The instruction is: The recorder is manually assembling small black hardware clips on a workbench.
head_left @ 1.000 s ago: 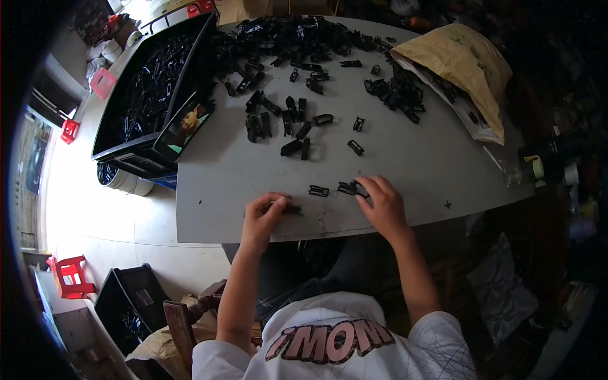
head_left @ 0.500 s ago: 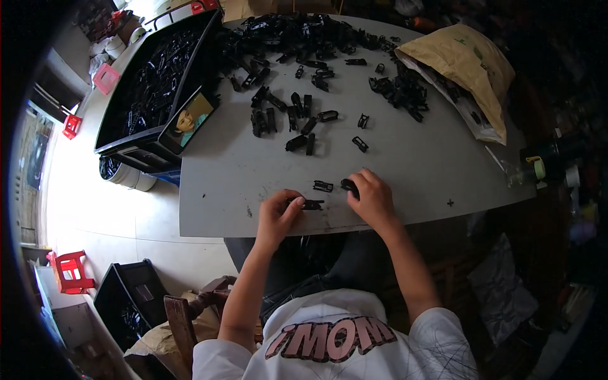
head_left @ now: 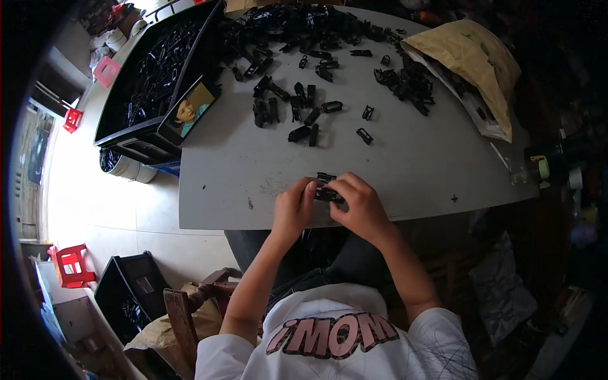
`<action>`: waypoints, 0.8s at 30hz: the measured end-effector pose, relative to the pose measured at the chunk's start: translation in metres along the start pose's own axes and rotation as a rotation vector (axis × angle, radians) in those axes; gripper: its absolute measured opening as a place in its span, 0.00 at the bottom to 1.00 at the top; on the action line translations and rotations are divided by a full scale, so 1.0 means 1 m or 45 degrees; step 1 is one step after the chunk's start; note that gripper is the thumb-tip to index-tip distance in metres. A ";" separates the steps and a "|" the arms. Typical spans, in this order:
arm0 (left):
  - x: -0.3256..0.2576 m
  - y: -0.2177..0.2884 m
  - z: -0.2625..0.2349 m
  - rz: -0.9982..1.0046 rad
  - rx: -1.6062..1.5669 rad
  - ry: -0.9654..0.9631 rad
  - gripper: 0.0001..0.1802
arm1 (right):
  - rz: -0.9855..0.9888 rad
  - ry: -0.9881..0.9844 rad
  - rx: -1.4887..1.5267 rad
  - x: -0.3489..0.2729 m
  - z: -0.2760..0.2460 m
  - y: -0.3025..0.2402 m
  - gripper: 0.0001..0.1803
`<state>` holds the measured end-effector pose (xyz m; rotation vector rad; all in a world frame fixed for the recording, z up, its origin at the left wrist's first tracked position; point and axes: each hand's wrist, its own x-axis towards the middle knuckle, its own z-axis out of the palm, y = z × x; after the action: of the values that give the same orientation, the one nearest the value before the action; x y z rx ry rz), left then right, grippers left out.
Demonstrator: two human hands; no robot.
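Near the table's front edge, my left hand (head_left: 294,204) and my right hand (head_left: 360,206) have come close together. Between them is a black plastic part (head_left: 327,195), slim and clip-like; the fingers of both hands close on it and cover its ends. Whether it is one piece or two joined pieces I cannot tell. Just behind the fingertips lies another small black frame-like part (head_left: 326,177) on the table. Farther off, two single frame-like parts (head_left: 365,135) rest apart from a loose cluster of longer black pieces (head_left: 313,116).
A large heap of black parts (head_left: 304,25) covers the grey table's (head_left: 411,171) far side. A black crate (head_left: 136,136) full of parts stands at left, a phone (head_left: 187,113) leaning on it. At right, a brown paper bag (head_left: 475,57) lies beside a smaller pile (head_left: 405,85).
My right hand has moved left and my left hand slightly right, bringing their separate black parts together. The view has shifted a little.
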<state>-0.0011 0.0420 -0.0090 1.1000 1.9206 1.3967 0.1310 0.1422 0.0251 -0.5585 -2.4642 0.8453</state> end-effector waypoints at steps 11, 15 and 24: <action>-0.013 0.008 0.012 0.218 0.212 -0.130 0.16 | -0.058 -0.140 -0.152 -0.008 0.003 -0.002 0.17; -0.010 0.018 -0.002 0.117 0.031 -0.218 0.16 | -0.027 -0.046 0.078 -0.010 -0.004 0.002 0.14; -0.010 0.010 -0.002 0.231 -0.297 -0.234 0.11 | 0.558 -0.359 0.929 -0.011 -0.004 0.035 0.13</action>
<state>0.0058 0.0340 0.0004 1.2635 1.5185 1.5136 0.1498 0.1635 0.0018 -0.7359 -2.0437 1.9914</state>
